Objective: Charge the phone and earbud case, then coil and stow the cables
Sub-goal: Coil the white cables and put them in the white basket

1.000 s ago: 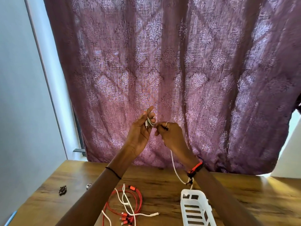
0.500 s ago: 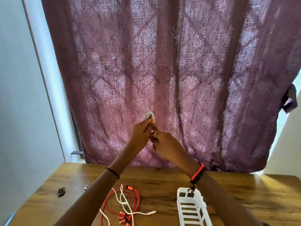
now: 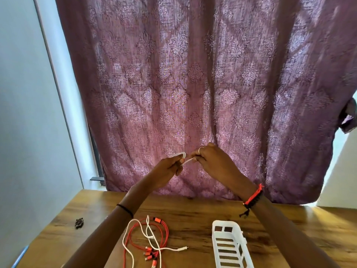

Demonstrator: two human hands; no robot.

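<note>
Curtain (image 3: 193,74) fills the back. Below it lies the table (image 3: 193,213), with the white basket (image 3: 228,246) by my right forearm and the red cable (image 3: 166,229) tangled with a loose white cable (image 3: 148,235) by my left. A second ago a long white tail hung from my right hand toward the basket. That slack is now gone, wound into the small coil (image 3: 180,154) held up above the table. My left hand (image 3: 168,169) grips its loops and my right hand (image 3: 212,161) pinches the short end, so I judge this cable nearly ready to stow. The end runs sideways between my hands, rising slightly rightward.
</note>
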